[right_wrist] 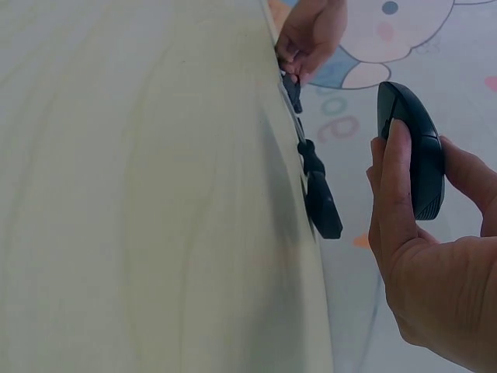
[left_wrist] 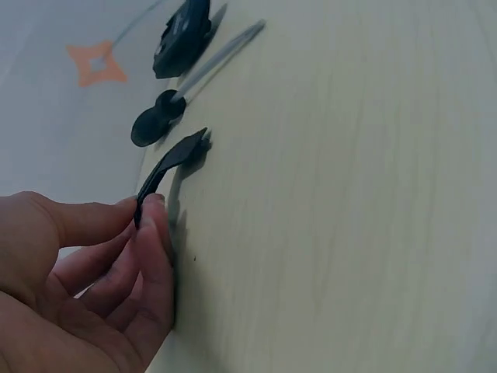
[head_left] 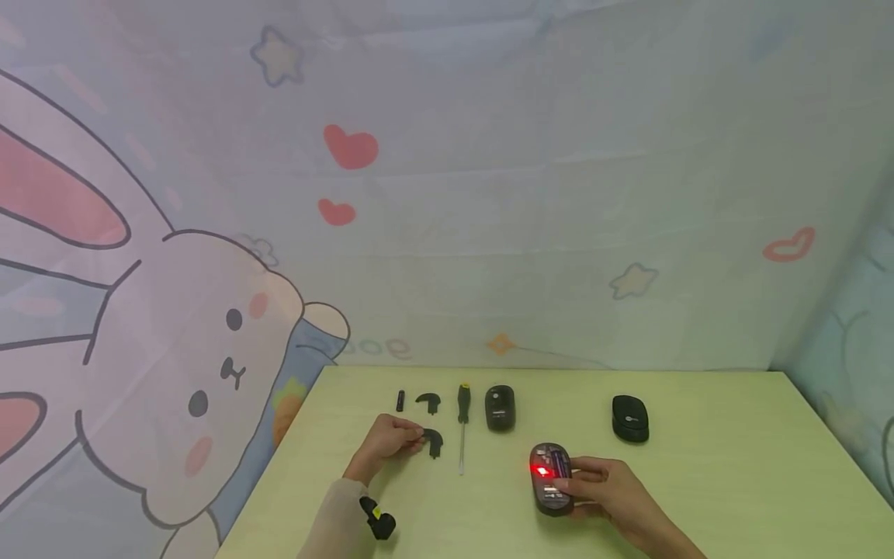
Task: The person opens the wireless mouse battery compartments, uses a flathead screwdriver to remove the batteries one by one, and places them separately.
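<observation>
My left hand [head_left: 391,436] pinches a curved black plastic piece [head_left: 436,442] by one end between thumb and fingers. In the left wrist view this piece [left_wrist: 172,155] juts out beyond the fingertips, close over the table. My right hand [head_left: 615,493] grips a dark computer mouse [head_left: 552,501] by its sides. Its underside faces up toward the head camera, with a red light glowing and a battery [head_left: 561,464] showing in the uncovered bay. In the right wrist view the mouse [right_wrist: 427,163] is held up off the table, thumb and fingers on opposite sides.
Left of centre on the pale table [head_left: 726,481] lie a small dark battery [head_left: 400,401], a second curved black piece [head_left: 429,404] and a screwdriver [head_left: 464,405]. A black mouse [head_left: 500,407] sits right of the screwdriver. Another black mouse [head_left: 630,419] stands farther right.
</observation>
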Motion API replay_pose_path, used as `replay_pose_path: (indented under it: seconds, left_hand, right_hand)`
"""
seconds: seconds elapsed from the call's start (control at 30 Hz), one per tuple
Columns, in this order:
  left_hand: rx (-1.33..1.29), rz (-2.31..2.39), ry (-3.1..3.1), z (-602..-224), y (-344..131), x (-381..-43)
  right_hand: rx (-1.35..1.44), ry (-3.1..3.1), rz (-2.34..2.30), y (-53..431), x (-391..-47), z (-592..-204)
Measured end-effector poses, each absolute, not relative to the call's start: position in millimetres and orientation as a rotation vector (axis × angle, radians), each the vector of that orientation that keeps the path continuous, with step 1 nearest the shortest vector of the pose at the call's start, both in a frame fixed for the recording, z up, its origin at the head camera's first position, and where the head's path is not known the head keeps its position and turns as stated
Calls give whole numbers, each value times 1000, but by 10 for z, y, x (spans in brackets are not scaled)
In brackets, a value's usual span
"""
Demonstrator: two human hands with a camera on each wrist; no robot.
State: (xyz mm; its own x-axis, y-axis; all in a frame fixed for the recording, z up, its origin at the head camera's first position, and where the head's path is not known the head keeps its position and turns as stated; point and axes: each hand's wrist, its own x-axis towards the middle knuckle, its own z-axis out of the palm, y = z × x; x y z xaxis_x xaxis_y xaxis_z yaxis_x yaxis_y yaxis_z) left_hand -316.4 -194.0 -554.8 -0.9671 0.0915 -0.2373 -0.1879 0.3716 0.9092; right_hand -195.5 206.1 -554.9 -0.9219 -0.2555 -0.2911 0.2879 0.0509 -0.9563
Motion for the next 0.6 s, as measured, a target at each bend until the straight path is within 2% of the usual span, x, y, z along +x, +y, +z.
replay_pose_path:
  seconds: [0.6]
  left_hand:
    - [-77, 1300, 2786, -5565, -1913, -3098]
  right_hand:
    - [29, 1953, -1935, 2066, -1943, -5545]
